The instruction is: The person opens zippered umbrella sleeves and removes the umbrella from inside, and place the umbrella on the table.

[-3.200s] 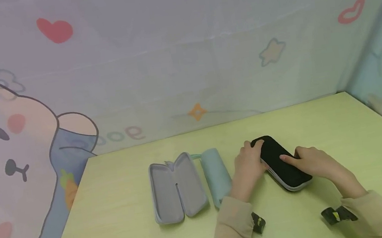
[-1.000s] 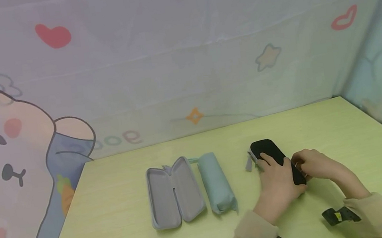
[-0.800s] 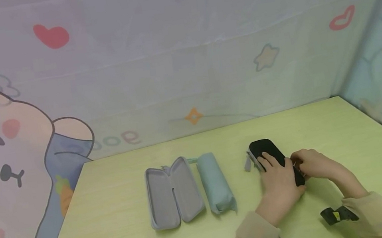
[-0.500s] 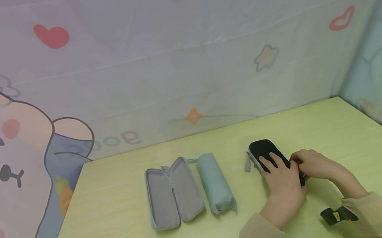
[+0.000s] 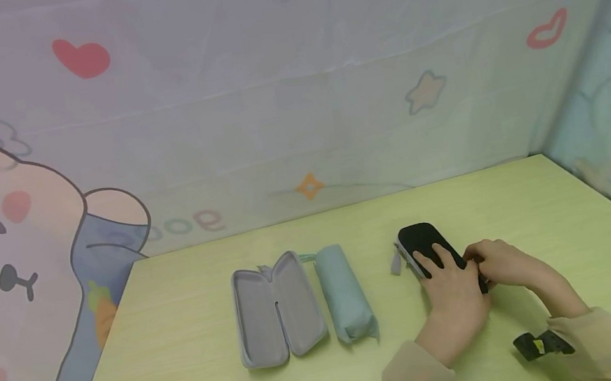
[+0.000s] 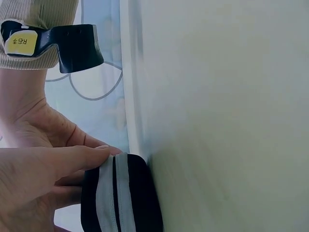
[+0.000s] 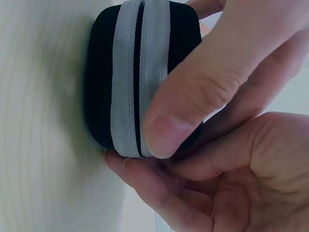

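A black zipped pencil case (image 5: pixel 427 242) with a grey zipper band lies at the table's right part. A grey zipper tassel (image 5: pixel 395 263) hangs at its far left corner. My left hand (image 5: pixel 453 303) holds the case, fingers spread over its top; in the right wrist view its thumb (image 7: pixel 169 130) presses the zipper at the near end. My right hand (image 5: pixel 503 262) bends its fingers against the right side; in the right wrist view those fingers (image 7: pixel 154 186) touch the case's edge. What lies between their tips is hidden.
Left of the hands lies a light teal pencil pouch (image 5: pixel 345 294). Beside it a grey pencil case (image 5: pixel 298 313) lies unfolded, inside up. A printed cloth backdrop (image 5: pixel 246 95) stands behind the yellow-green table (image 5: pixel 197 333).
My left hand moved from the case's far left edge onto its top, then slid slightly toward the near right. The right hand went from the top to the right side and stays there.
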Tool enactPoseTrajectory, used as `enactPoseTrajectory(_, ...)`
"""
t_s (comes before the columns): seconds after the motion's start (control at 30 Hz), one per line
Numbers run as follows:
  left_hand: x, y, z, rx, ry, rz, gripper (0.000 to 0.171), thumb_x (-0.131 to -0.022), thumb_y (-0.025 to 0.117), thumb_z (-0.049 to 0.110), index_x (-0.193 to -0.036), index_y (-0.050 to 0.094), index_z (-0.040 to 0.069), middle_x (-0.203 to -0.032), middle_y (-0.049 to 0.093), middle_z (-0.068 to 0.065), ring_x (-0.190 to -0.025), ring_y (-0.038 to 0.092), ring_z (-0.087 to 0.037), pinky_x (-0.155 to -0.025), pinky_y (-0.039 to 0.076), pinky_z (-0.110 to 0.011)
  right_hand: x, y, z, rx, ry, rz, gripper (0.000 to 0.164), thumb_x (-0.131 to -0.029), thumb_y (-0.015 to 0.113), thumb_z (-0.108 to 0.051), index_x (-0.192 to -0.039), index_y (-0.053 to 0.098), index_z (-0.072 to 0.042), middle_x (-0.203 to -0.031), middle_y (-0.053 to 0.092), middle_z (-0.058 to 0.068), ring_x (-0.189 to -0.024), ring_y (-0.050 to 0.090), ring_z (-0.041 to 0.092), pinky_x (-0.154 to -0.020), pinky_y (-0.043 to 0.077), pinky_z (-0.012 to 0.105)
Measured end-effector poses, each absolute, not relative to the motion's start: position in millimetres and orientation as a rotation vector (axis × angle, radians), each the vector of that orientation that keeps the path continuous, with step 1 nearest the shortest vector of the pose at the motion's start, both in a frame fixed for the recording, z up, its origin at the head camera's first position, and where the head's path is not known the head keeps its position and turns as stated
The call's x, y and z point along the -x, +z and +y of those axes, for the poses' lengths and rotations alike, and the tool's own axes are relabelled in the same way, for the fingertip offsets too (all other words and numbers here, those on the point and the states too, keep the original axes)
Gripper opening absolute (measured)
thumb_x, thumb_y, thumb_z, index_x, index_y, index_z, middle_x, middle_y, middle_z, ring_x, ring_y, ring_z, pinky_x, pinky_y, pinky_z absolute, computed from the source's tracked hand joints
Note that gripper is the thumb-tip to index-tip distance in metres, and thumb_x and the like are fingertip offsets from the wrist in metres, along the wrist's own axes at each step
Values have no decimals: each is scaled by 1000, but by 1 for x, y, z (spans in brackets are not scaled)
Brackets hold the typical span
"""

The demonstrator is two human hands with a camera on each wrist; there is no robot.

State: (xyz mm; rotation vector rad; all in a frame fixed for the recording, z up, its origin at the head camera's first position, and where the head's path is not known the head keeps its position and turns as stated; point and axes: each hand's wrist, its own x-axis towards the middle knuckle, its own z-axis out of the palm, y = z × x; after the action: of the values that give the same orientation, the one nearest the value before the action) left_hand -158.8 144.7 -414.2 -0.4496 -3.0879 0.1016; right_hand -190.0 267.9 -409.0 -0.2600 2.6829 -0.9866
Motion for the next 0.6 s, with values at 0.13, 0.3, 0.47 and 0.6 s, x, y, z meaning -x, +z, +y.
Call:
enactPoseTrajectory(0.13,159,-415,145,455,72,-3086,50,-82,59,66,-129,50,52,-153,35,-2,-138,37,-37,-84,54,-40,190,-409,268,258,-997,2675,34,-82,41,10,-110,58,16,-89,66,18,-72,62,19,-60,55,33)
enactPoseTrajectory(0.3,160,-415,144,471,41,-3070,49,-82,58,67,-128,52,49,-152,37,-3,-136,40,-37,-77,57,-38,189,-409,268,265,-997,2679,32,-83,42,8,-109,59,15,-88,66,16,-72,62,18,-60,53,32)
enactPoseTrajectory(0.47,159,-413,144,457,111,-3047,61,-78,59,71,-132,49,45,-150,40,-2,-133,45,-33,-72,57,-31,188,-410,268,271,-1009,2676,27,-83,41,6,-101,62,10,-80,63,10,-68,59,17,-59,51,31)
enactPoseTrajectory(0.6,159,-412,143,431,155,-3017,67,-75,60,75,-132,49,42,-148,43,-1,-130,49,-29,-73,57,-27,189,-411,268,280,-1020,2672,23,-85,41,5,-94,62,6,-76,61,7,-66,58,16,-58,52,30)
